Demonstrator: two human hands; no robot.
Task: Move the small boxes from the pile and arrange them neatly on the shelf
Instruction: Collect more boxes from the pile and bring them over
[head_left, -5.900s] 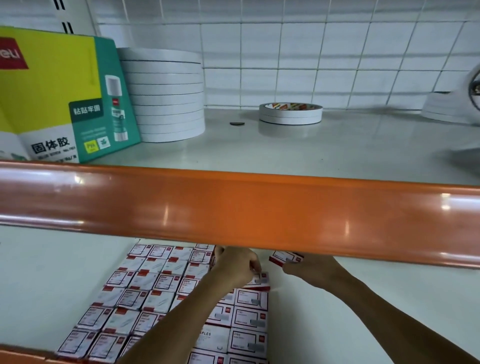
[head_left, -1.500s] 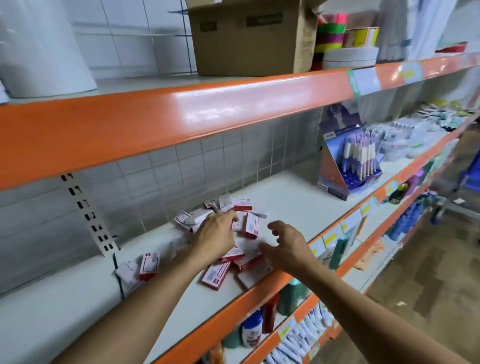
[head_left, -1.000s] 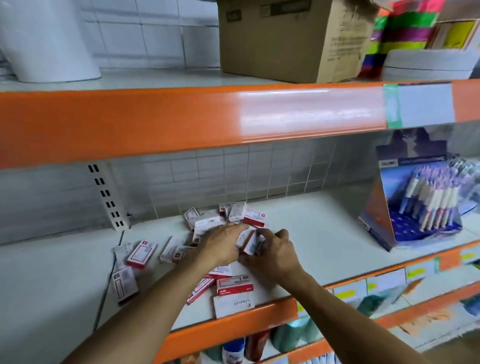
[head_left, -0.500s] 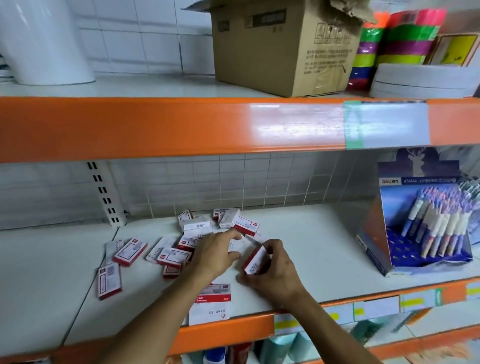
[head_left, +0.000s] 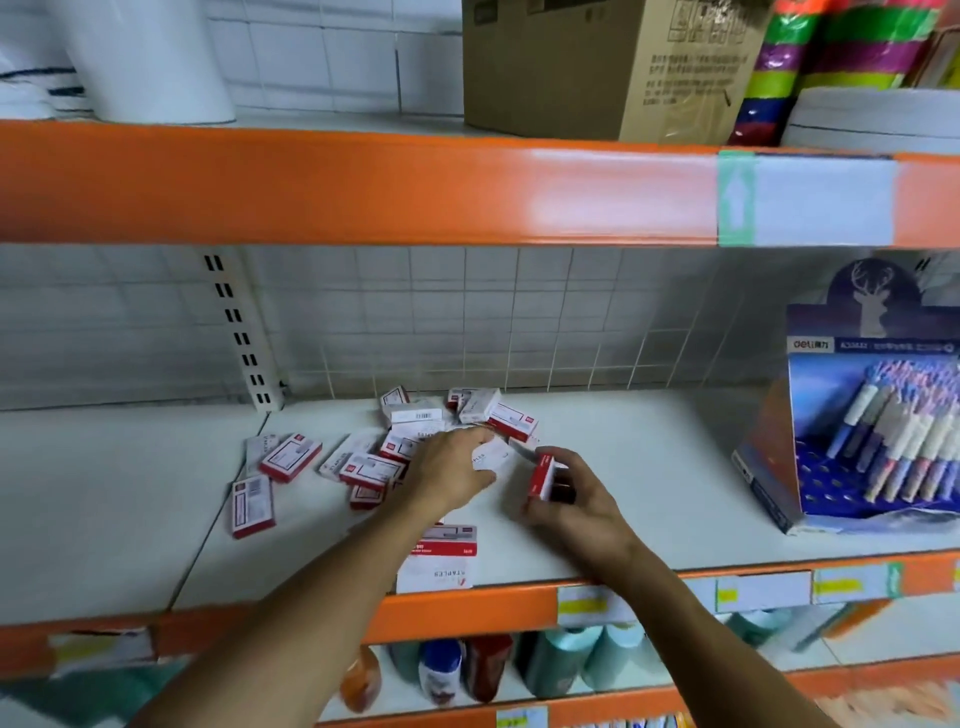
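**A:** How far along would you say this is?

**B:** Early, by my reading. Start with the shelf (head_left: 649, 467): its white deck is broad, and nothing on it reads as a tidy row yet. The only other stock there is the pen display (head_left: 872, 431) at the far right, well apart from the work.

**A:** And the pile?

**B:** The pile of small boxes (head_left: 415, 441) sits mid-shelf toward the back wall, jumbled at all angles. A few strays lie left of it, such as one flat box (head_left: 253, 505) near the deck seam, and two flat boxes (head_left: 441, 558) lie at the front lip, touching the orange edge.

**A:** The hands?

**B:** The left hand (head_left: 447, 475) lies over the pile with fingers spread. It seems to press a white box rather than grip one, though blur makes that uncertain. The right hand (head_left: 576, 501) pinches a single red-edged box (head_left: 541, 475), held on edge just beside the pile.

**A:** So what's left?

**B:** Nearly all of it: the one box in hand still needs placing, and every box in the pile, the strays too.
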